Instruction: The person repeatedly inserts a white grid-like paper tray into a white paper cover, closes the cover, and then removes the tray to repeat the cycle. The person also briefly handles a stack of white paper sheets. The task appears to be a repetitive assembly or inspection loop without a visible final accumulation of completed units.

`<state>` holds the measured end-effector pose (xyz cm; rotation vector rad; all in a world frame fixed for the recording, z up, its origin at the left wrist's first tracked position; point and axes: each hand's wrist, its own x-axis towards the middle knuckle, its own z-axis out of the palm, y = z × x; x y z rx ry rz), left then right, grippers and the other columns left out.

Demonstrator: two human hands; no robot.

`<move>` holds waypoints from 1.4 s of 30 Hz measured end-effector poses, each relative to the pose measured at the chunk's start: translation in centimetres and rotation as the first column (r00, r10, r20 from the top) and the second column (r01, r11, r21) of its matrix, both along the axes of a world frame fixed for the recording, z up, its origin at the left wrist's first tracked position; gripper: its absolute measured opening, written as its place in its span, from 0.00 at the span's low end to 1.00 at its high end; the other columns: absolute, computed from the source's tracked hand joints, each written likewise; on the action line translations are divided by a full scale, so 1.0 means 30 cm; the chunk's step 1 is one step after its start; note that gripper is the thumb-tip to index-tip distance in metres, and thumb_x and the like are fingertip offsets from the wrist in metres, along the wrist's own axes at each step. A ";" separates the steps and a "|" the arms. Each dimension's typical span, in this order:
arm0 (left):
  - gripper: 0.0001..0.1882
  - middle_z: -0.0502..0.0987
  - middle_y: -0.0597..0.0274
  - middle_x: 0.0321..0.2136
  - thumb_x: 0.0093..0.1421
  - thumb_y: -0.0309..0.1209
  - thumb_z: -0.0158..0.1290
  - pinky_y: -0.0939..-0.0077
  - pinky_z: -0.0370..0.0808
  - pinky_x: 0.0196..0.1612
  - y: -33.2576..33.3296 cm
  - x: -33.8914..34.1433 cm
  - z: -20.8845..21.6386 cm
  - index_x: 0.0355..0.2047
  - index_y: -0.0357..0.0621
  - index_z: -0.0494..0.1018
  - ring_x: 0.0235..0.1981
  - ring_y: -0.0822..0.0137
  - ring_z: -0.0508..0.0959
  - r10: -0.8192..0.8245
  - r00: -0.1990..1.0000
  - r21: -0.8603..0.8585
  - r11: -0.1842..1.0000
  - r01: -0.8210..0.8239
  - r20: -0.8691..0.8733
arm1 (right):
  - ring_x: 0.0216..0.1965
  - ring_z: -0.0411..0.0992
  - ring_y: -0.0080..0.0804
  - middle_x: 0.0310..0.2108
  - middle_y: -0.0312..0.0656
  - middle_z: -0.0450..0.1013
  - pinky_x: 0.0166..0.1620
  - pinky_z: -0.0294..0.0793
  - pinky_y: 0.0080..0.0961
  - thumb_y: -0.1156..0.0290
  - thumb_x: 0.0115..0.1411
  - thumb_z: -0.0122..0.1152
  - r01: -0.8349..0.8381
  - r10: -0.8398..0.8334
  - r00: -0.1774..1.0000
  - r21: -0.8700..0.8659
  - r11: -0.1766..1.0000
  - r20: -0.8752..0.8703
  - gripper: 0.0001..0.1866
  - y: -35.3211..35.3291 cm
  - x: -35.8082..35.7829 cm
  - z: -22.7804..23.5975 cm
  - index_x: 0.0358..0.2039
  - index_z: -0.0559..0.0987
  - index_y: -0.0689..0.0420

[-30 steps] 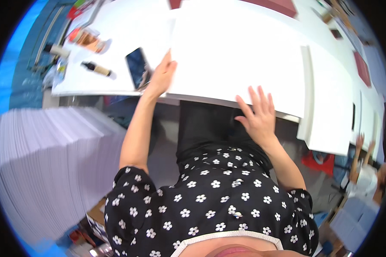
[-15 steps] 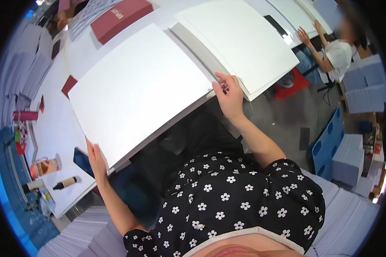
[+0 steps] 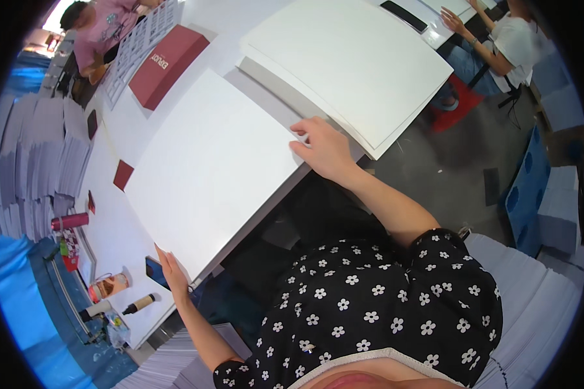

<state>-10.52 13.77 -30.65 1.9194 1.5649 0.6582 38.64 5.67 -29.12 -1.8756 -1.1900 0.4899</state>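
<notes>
A large white sheet (image 3: 207,168), or a stack of them, lies slanted on the white table before me. My left hand (image 3: 174,271) rests along its left near edge with the fingers stretched out. At the right edge is my right hand (image 3: 326,150), its thumb and forefinger apart and slightly bent over the sheet's border. Nothing shows between those fingers; the others are partly hidden. Just beyond the right hand lies a second pile of large white sheets (image 3: 350,71), and a grey strip of its side faces me.
A dark red box (image 3: 169,67) and a white grid-like rack (image 3: 139,52) lie at the far left. Phone (image 3: 156,272), jar (image 3: 109,286) and glue-like bottle (image 3: 139,304) sit left. Tall paper stacks (image 3: 42,155) stand beyond. Two co-workers (image 3: 110,29) (image 3: 512,48) sit at the table.
The view has turned, so the table's left side shows more. My right hand has moved left, its fingers now over the sheet's right edge. My left hand stays at the left edge.
</notes>
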 end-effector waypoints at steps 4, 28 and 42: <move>0.28 0.51 0.47 0.71 0.73 0.30 0.35 0.69 0.47 0.71 -0.006 -0.004 0.000 0.70 0.32 0.47 0.71 0.58 0.51 0.021 1.000 -0.023 1.000 -0.021 -0.013 | 0.45 0.75 0.43 0.44 0.43 0.74 0.45 0.76 0.39 0.69 0.59 0.58 -0.155 0.142 0.973 0.058 0.986 0.182 0.18 0.165 0.009 0.001 0.51 0.75 0.56; 0.29 0.70 0.29 0.54 0.70 0.31 0.38 0.56 0.68 0.58 -0.017 0.117 0.143 0.67 0.26 0.49 0.56 0.37 0.72 0.039 0.959 -0.013 0.999 -0.044 -0.281 | 0.47 0.74 0.54 0.45 0.56 0.73 0.47 0.74 0.46 0.69 0.64 0.56 -0.198 0.158 0.934 0.095 0.976 0.320 0.15 0.836 -0.007 -0.067 0.50 0.75 0.58; 0.29 0.65 0.33 0.61 0.70 0.29 0.37 0.59 0.63 0.63 -0.018 0.094 0.104 0.68 0.30 0.48 0.62 0.40 0.66 0.007 0.993 0.070 0.998 0.002 -0.116 | 0.47 0.73 0.58 0.45 0.59 0.72 0.48 0.73 0.47 0.76 0.64 0.50 -0.335 0.259 0.857 0.102 0.937 0.445 0.14 0.880 -0.006 -0.147 0.50 0.72 0.62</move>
